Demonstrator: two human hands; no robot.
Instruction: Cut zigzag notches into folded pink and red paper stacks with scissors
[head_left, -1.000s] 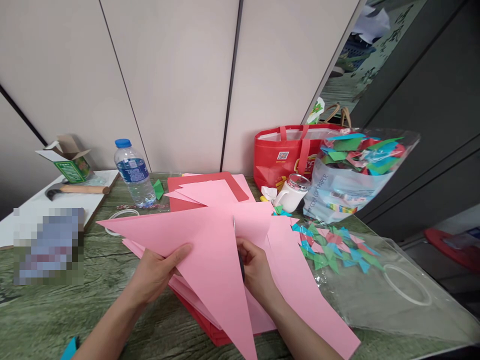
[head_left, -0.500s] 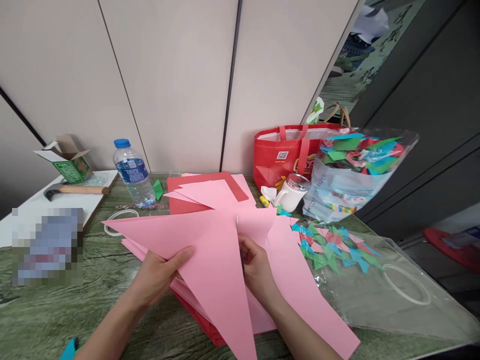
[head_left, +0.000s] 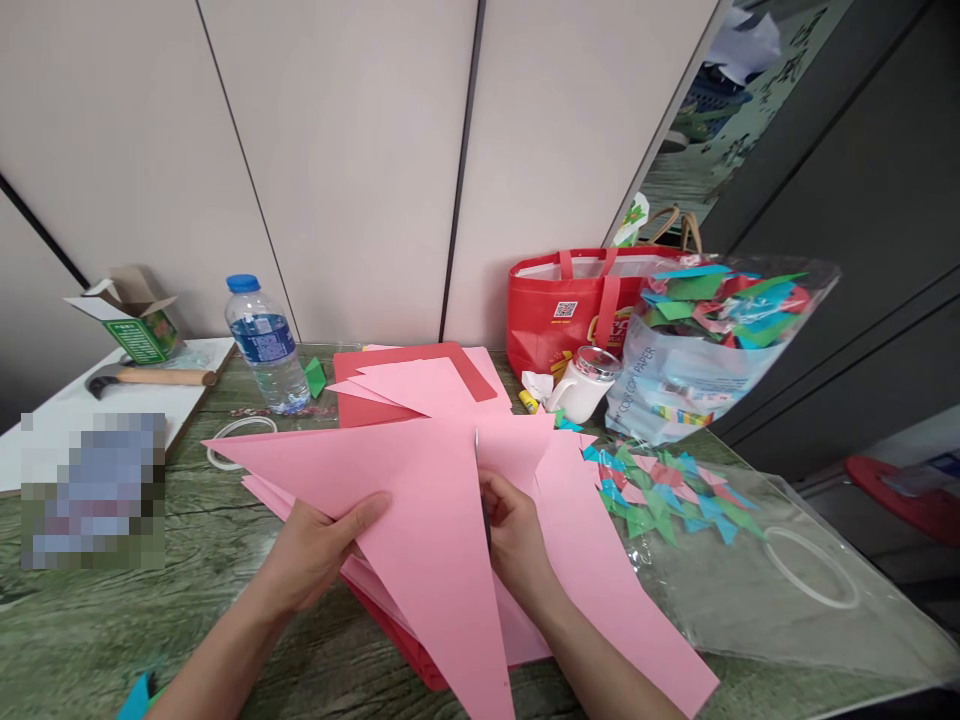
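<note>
In the head view my left hand (head_left: 322,550) pinches a large folded pink sheet of paper (head_left: 420,510), thumb on top and fingers underneath. My right hand (head_left: 514,535) is closed round scissors (head_left: 486,515). Only a bit of dark handle and a sliver of blade at the sheet's upper edge show; the rest lies behind the paper. Right of the blade a strip of pink paper (head_left: 514,450) bends away. Beneath both hands lie more pink sheets (head_left: 600,540) and a red stack of paper (head_left: 409,640).
Behind stand a water bottle (head_left: 262,345), a white mug (head_left: 585,385), a red bag (head_left: 544,325) and a clear bag of coloured scraps (head_left: 675,370). Loose scraps (head_left: 667,495) lie on clear plastic at right. A sickle-like tool (head_left: 150,377) rests on a white board at left.
Almost nothing differs. The view has shifted very slightly; both hands keep their hold on the pink paper and the scissors.
</note>
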